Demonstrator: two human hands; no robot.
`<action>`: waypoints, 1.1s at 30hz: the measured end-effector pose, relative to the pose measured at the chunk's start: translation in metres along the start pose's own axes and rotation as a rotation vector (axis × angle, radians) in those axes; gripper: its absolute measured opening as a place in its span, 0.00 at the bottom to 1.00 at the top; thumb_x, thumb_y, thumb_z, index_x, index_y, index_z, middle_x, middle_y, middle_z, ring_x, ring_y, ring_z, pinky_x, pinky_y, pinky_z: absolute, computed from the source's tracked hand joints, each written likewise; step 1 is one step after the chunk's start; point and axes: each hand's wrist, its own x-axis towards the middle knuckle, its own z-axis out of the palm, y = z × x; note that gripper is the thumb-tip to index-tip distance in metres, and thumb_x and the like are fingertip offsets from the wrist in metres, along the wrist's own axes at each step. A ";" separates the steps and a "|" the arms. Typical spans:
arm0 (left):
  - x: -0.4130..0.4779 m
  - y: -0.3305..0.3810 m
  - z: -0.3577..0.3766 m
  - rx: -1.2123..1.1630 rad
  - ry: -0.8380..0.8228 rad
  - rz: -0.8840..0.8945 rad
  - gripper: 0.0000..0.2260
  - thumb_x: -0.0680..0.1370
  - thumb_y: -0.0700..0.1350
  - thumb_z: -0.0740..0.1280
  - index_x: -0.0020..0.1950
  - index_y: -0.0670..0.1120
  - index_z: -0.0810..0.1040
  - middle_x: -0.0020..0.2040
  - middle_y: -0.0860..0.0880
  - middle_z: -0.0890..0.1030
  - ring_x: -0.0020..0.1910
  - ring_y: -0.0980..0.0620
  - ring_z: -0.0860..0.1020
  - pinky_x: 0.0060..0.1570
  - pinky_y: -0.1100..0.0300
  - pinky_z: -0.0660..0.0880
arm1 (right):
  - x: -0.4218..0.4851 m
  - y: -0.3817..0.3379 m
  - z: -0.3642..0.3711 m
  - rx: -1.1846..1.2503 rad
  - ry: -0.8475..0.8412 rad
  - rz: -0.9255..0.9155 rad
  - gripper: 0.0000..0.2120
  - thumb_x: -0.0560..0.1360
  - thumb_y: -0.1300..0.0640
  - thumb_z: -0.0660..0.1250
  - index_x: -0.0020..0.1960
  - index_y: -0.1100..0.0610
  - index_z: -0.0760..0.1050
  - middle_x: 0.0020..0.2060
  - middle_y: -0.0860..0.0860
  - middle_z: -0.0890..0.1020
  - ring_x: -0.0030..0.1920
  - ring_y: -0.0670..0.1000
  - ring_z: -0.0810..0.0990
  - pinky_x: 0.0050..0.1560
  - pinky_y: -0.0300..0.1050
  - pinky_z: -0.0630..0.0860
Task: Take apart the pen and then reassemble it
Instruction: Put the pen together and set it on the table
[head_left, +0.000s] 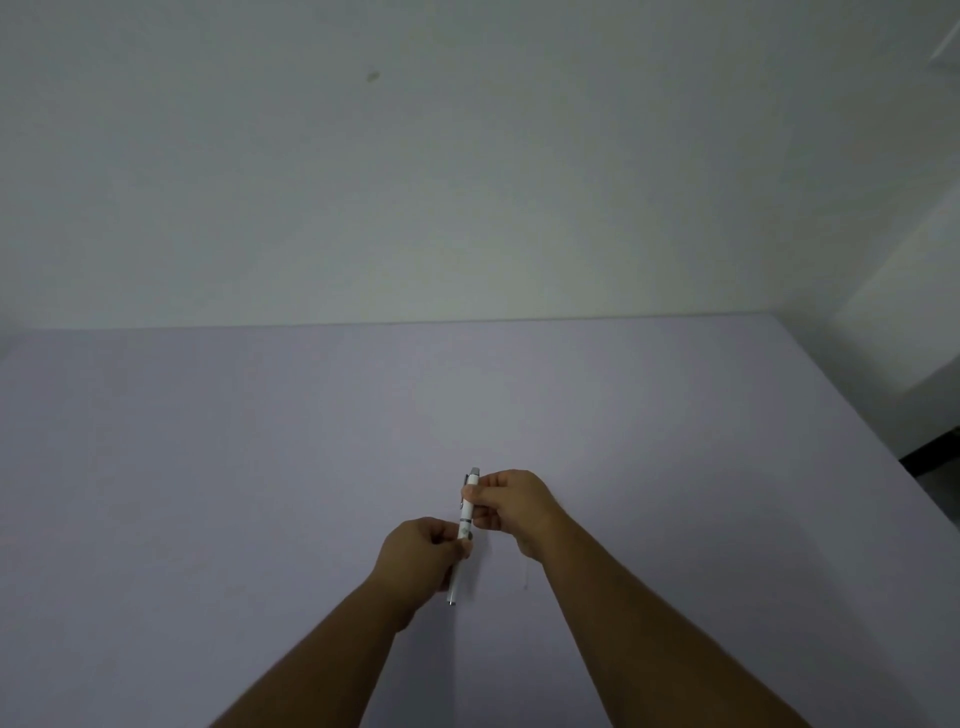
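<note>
A white pen (466, 512) with a grey clip and grey top end is held nearly upright above the pale lilac table (208, 467). My right hand (511, 506) pinches its upper part, at the cap with the clip. My left hand (423, 561) grips the lower barrel, whose metal tip (451, 601) sticks out below my fingers. The pen looks whole, with cap and barrel in line. A thin pale piece (527, 577) hangs below my right wrist; I cannot tell what it is.
The table runs back to a plain white wall (467, 182). Its right edge (852, 415) slants away, with a dark gap of floor beyond it at the far right.
</note>
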 end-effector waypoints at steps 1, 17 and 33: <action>0.002 -0.001 0.000 -0.003 0.000 -0.011 0.03 0.75 0.41 0.69 0.42 0.46 0.81 0.39 0.46 0.81 0.36 0.49 0.77 0.36 0.61 0.78 | 0.001 0.001 0.000 -0.002 0.002 0.001 0.03 0.71 0.61 0.71 0.39 0.59 0.80 0.35 0.54 0.83 0.34 0.49 0.80 0.36 0.38 0.79; 0.028 -0.030 0.012 0.225 0.195 -0.022 0.08 0.74 0.44 0.68 0.51 0.44 0.81 0.40 0.49 0.80 0.41 0.51 0.78 0.41 0.61 0.73 | 0.005 0.046 -0.017 -0.839 0.419 0.116 0.10 0.72 0.60 0.60 0.51 0.63 0.74 0.48 0.58 0.82 0.46 0.57 0.82 0.40 0.45 0.78; 0.037 -0.036 0.021 0.291 0.212 -0.025 0.06 0.75 0.44 0.69 0.49 0.43 0.79 0.43 0.47 0.81 0.38 0.54 0.77 0.40 0.64 0.73 | 0.012 0.053 0.016 -0.874 0.291 -0.020 0.08 0.75 0.60 0.61 0.51 0.59 0.76 0.50 0.56 0.81 0.50 0.55 0.80 0.46 0.44 0.75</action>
